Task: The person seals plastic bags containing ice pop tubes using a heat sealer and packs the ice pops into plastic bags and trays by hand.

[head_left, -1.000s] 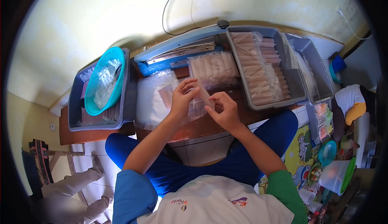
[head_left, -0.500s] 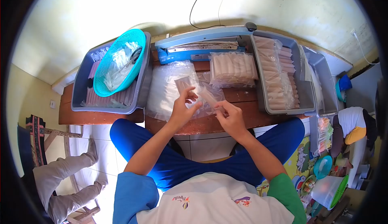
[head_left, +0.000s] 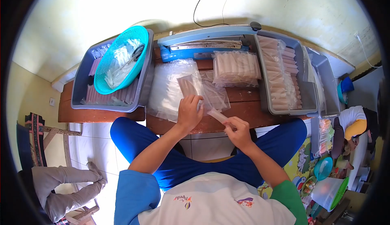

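My right hand [head_left: 239, 130] pinches the lower end of a slim pinkish filled plastic tube [head_left: 217, 115]. To its left, my left hand [head_left: 189, 112] has its fingers bent at the bottom of a clear bag with pinkish contents [head_left: 187, 86]; whether it grips the bag is hard to make out. Under and beside that bag lies a stack of clear plastic bags [head_left: 164, 89]. Behind my hands, to the right, sits a bundle of packed pinkish tubes [head_left: 236, 67] on the brown wooden table [head_left: 248, 97].
A blue sealing machine [head_left: 178, 53] stands at the back. On the left, a turquoise basket [head_left: 142, 68] rests on a grey tub [head_left: 77, 85]. At the right is a grey bin [head_left: 306, 95] of tubes. A seated person's legs [head_left: 69, 182] show lower left; another person [head_left: 351, 119] is far right.
The view has shifted, so the table things appear farther right than at first. My left hand has come down to the bag's lower edge, and my right hand has drawn the tube down and right.
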The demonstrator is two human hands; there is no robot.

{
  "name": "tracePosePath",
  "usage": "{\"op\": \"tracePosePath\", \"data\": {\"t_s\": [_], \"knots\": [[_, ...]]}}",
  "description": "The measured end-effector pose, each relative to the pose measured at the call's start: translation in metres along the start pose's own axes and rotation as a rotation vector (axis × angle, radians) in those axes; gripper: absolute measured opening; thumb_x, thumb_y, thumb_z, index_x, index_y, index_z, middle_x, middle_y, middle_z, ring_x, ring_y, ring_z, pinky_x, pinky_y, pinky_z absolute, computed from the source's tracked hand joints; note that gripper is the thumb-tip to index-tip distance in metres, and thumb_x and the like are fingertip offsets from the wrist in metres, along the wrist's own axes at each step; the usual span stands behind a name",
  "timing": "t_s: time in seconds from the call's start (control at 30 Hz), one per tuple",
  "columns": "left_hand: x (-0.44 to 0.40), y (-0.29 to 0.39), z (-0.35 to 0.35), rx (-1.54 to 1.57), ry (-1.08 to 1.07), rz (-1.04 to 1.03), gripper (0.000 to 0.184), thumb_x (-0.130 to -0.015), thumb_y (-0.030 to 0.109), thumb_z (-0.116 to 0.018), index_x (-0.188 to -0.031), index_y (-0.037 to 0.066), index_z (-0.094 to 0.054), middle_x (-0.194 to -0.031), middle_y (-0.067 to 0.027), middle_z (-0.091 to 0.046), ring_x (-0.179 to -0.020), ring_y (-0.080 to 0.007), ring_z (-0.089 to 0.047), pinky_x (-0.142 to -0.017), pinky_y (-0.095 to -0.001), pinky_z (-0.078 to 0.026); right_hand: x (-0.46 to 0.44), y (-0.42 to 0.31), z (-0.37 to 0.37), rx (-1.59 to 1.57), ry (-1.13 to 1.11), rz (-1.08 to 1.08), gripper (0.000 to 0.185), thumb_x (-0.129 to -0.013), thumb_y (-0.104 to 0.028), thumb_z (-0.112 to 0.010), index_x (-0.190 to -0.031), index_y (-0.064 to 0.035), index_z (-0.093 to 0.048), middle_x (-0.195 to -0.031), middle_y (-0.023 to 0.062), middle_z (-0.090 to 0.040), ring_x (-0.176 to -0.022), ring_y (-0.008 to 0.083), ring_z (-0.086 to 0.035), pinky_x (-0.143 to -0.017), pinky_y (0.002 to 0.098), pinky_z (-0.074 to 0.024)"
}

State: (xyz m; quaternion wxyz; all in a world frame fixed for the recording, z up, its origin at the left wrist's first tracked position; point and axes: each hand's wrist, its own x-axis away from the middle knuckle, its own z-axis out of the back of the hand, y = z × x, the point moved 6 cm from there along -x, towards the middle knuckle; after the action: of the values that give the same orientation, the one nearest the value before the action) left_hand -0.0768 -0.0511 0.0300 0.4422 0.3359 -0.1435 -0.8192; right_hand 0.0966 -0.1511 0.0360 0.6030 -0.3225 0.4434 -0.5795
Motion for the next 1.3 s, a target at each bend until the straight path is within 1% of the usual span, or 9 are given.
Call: {"op": "tracePosePath", "data": {"t_s": [0.13, 0.4, 0.6, 0.7, 0.9, 1.0, 1.1, 1.17, 1.3], "knots": [[0.000, 0.001, 0.002, 0.025, 0.060, -0.012, 0.015, -0.078, 0.011, -0.068, -0.090, 0.007, -0.060, -0.077, -0.0068, -0.054, -0.074, -0.0250, -0.055, -0.069, -0.0366, -0.040, -0.010, -0.001, -0.016, -0.047, 0.027, 0.008, 0.021, -0.077, 0.001, -0.059, -0.095, 0.0004, -0.068, -0.090, 0.0145, -0.066, -0.073, 0.0232, -0.067, -0.062, 0.0298, -0.0546], [-0.008, -0.007, 0.017, 0.054, 0.122, 0.077, 0.011, -0.079, 0.015, -0.071, -0.081, 0.010, -0.062, -0.070, -0.0046, -0.054, -0.066, -0.0239, -0.053, -0.063, -0.0359, -0.040, 0.001, -0.014, -0.049, -0.095, -0.107, 0.096, 0.024, -0.078, 0.001, -0.060, -0.100, 0.0010, -0.068, -0.096, 0.0172, -0.066, -0.077, 0.0249, -0.068, -0.069, 0.0300, -0.0551], [-0.009, -0.004, 0.020, 0.042, 0.182, -0.012, 0.013, -0.077, 0.016, -0.074, -0.077, 0.010, -0.063, -0.066, -0.0027, -0.055, -0.060, -0.0230, -0.051, -0.061, -0.0349, -0.040, 0.006, -0.009, -0.053, -0.099, -0.012, 0.091, 0.027, -0.079, 0.003, -0.061, -0.106, 0.0014, -0.067, -0.102, 0.0197, -0.066, -0.084, 0.0264, -0.069, -0.073, 0.0307, -0.0555], [-0.008, 0.002, 0.022, 0.008, 0.170, -0.058, 0.013, -0.077, 0.017, -0.074, -0.076, 0.009, -0.063, -0.068, -0.0034, -0.057, -0.062, -0.0239, -0.053, -0.062, -0.0352, -0.040, -0.004, -0.013, -0.052, -0.031, 0.040, 0.141, 0.027, -0.084, 0.005, -0.059, -0.110, 0.0039, -0.065, -0.107, 0.0181, -0.065, -0.085, 0.0201, -0.070, -0.071, 0.0269, -0.0570], [-0.008, 0.004, 0.021, 0.018, 0.169, -0.097, 0.012, -0.075, 0.014, -0.074, -0.077, 0.009, -0.064, -0.069, -0.0039, -0.058, -0.064, -0.0246, -0.054, -0.062, -0.0360, -0.041, -0.030, 0.012, -0.080, -0.238, 0.088, -0.050, 0.025, -0.088, 0.000, -0.058, -0.112, 0.0041, -0.064, -0.109, 0.0188, -0.065, -0.082, 0.0227, -0.070, -0.068, 0.0281, -0.0564], [-0.006, 0.005, 0.021, 0.027, 0.164, -0.103, 0.011, -0.073, 0.012, -0.073, -0.078, 0.008, -0.064, -0.070, -0.0047, -0.059, -0.064, -0.0254, -0.054, -0.063, -0.0364, -0.041, -0.047, 0.025, -0.092, -0.285, 0.105, -0.058, 0.023, -0.089, -0.002, -0.057, -0.109, 0.0042, -0.064, -0.101, 0.0205, -0.067, -0.077, 0.0270, -0.069, -0.064, 0.0317, -0.0551], [-0.005, 0.004, 0.021, 0.036, 0.148, -0.097, 0.010, -0.074, 0.011, -0.071, -0.077, 0.008, -0.063, -0.071, -0.0052, -0.059, -0.066, -0.0254, -0.056, -0.065, -0.0365, -0.042, -0.066, 0.024, -0.093, 0.064, 0.078, 0.011, 0.019, -0.086, -0.002, -0.058, -0.102, 0.0062, -0.065, -0.081, 0.0212, -0.066, -0.067, 0.0265, -0.067, -0.059, 0.0347, -0.0521], [-0.006, 0.004, 0.021, 0.032, 0.129, -0.081, 0.009, -0.074, 0.012, -0.070, -0.076, 0.008, -0.062, -0.071, -0.0053, -0.058, -0.069, -0.0251, -0.057, -0.066, -0.0367, -0.042, -0.077, 0.025, -0.094, 0.170, 0.049, 0.024, 0.023, -0.081, -0.006, -0.061, -0.102, 0.0050, -0.063, -0.068, 0.0208, -0.061, -0.067, 0.0355, -0.063, -0.060, 0.0411, -0.0490], [-0.008, 0.004, 0.021, 0.053, 0.147, -0.092, 0.010, -0.073, 0.011, -0.071, -0.077, 0.008, -0.063, -0.070, -0.0050, -0.058, -0.065, -0.0247, -0.056, -0.065, -0.0360, -0.041, -0.092, 0.034, -0.093, 0.189, 0.152, 0.044, 0.035, -0.077, -0.008, -0.064, -0.110, 0.0025, -0.059, -0.071, 0.0211, -0.062, -0.070, 0.0391, -0.062, -0.065, 0.0432, -0.0496]]}}
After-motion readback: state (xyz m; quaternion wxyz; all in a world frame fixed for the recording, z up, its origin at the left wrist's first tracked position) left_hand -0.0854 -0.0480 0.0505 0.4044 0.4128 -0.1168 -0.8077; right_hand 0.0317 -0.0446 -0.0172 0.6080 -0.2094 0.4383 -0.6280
